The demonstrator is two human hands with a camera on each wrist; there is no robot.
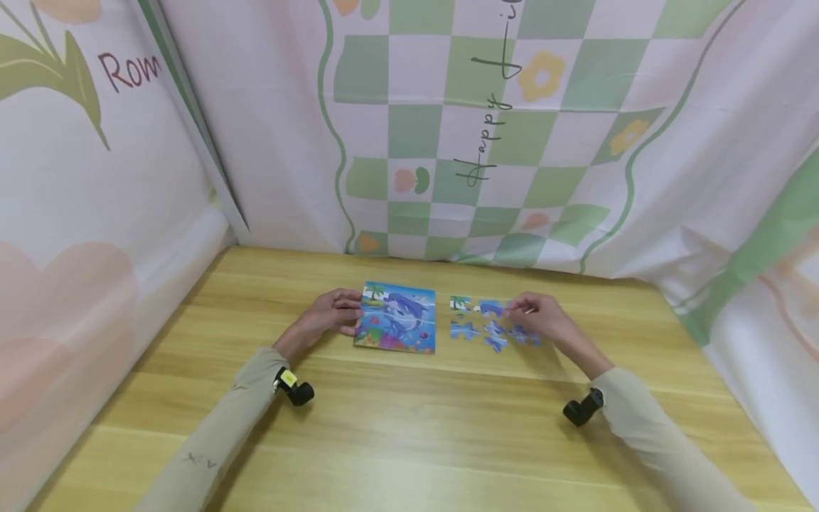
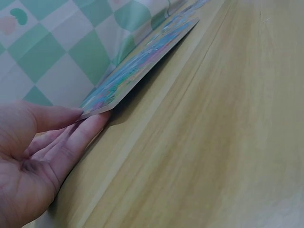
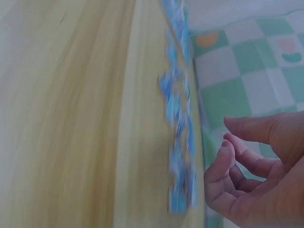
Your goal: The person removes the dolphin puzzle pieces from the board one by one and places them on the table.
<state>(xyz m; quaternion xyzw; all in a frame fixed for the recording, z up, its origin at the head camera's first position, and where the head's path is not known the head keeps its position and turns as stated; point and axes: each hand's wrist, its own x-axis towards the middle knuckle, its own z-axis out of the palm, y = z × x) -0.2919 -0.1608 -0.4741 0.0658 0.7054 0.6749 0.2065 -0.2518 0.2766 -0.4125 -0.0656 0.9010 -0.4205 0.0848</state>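
A square picture board (image 1: 397,318) with a dolphin scene lies at the middle of the table. My left hand (image 1: 326,311) holds it by its left edge. In the left wrist view, the thumb is on top of the board (image 2: 137,66) and fingers are under its slightly raised near edge. To its right are several loose jigsaw puzzle pieces (image 1: 495,334), blue with parts of a similar scene. Over the right end of these pieces is my right hand (image 1: 540,314). The right wrist view shows its fingers (image 3: 219,173) loosely bent, with a gap to the thumb and nothing between.
The wooden table (image 1: 409,427) extends in front of the board and pieces. A checkered cloth curtain (image 1: 416,131) hangs along the table's back edge, and another printed curtain (image 1: 77,213) stands at the left.
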